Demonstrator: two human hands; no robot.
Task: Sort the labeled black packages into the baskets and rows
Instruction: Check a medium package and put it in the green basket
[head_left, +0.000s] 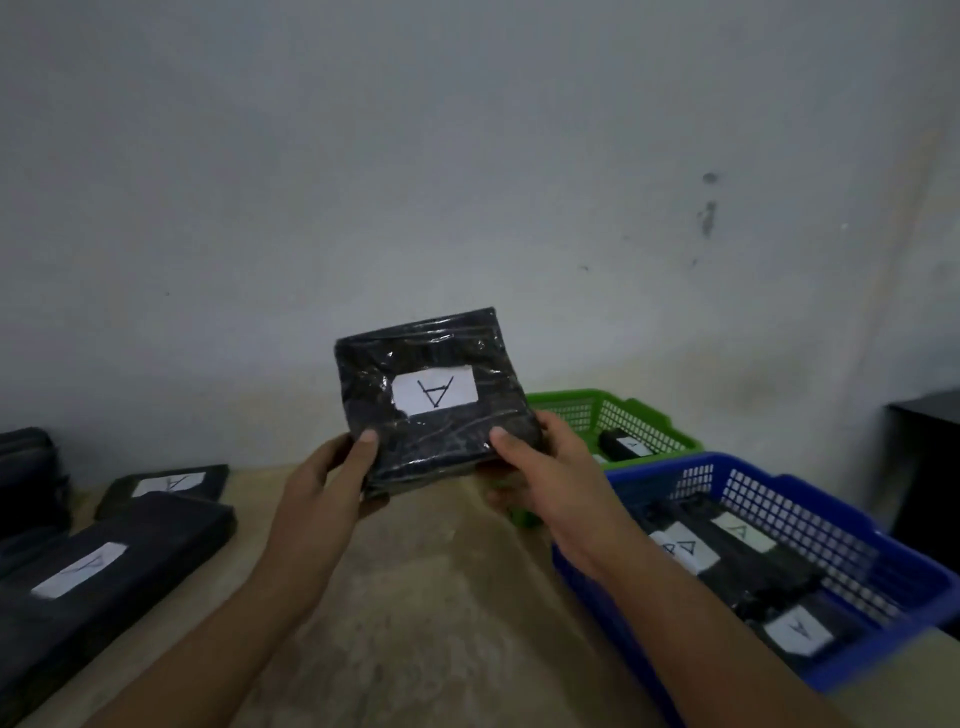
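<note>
Head view, both hands (332, 478) gripping package (436, 395), blue basket (831, 670) right.

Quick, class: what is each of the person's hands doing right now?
Left hand: grips the black package labeled A, thumb on its face.
Right hand: grips the same package, thumb on its face.

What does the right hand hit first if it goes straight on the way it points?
The right hand grips the black package, so that comes first. Beyond it probably only the wall, though depth is unclear. The green basket sits off to its right.
</note>
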